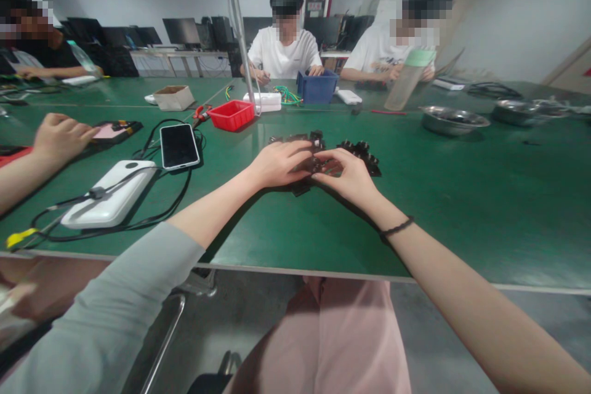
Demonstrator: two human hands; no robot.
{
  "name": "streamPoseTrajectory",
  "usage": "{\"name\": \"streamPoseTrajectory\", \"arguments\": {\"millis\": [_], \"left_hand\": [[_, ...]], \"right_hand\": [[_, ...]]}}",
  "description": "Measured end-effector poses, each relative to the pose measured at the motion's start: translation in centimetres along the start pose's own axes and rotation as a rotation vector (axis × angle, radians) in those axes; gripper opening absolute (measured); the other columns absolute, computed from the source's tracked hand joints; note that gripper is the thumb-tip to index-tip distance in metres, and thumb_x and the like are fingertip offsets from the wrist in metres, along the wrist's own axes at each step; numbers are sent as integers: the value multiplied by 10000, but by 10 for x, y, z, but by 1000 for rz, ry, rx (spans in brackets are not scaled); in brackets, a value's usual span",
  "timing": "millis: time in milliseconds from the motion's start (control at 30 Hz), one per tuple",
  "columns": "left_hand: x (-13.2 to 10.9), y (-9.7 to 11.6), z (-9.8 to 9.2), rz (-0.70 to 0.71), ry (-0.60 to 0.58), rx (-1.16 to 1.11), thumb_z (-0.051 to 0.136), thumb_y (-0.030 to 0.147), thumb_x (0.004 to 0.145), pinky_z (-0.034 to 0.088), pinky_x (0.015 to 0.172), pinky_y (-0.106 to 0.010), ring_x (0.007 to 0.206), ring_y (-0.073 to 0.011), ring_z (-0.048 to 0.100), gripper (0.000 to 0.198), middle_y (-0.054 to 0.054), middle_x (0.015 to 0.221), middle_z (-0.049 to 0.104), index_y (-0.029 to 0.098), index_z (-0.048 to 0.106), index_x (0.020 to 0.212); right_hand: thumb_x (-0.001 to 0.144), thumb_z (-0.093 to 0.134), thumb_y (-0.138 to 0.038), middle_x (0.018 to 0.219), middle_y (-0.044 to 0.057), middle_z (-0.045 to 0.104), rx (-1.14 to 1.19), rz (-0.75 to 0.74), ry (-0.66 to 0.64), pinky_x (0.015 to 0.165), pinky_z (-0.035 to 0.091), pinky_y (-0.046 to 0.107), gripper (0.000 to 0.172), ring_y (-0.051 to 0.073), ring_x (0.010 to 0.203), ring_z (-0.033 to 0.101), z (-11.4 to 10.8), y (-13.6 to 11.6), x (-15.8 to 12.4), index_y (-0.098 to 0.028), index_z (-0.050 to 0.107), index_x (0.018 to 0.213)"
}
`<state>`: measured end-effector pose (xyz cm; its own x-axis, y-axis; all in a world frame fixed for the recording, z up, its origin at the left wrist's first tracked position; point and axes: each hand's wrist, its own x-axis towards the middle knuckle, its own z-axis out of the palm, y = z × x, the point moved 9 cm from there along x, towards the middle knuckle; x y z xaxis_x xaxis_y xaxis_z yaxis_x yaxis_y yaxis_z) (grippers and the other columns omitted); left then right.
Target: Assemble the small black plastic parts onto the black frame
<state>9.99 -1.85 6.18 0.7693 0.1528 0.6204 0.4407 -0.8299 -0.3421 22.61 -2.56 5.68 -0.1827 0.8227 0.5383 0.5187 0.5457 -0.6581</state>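
Both of my hands meet over small black parts on the green tabletop. My left hand lies palm down, its fingers curled over a black part that shows below them. With thumb and forefinger, my right hand pinches a small dark piece against the left fingertips. More black parts lie in a cluster just behind the right hand, and others sit beyond the left. Their exact kind is too small and too covered to make out.
To the left are a white power bank with black cables and a phone. A red bin, a blue bin and a metal bowl stand farther back. Another person's hand is at the left; several people sit around the table.
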Motion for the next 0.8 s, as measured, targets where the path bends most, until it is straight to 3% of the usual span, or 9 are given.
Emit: {"name": "streamPoseTrajectory", "arguments": {"millis": [800], "left_hand": [[1,1,2,21,-26,23,520,427,936,536,775,-324,1107,-251,671,381,-162,1271,652,148,634,1170]], "right_hand": [[734,781,-344,981,59,689,-56,-33,-29,754,600,385,308,190,753,666,2,-1,0,-232,728,1017]]}}
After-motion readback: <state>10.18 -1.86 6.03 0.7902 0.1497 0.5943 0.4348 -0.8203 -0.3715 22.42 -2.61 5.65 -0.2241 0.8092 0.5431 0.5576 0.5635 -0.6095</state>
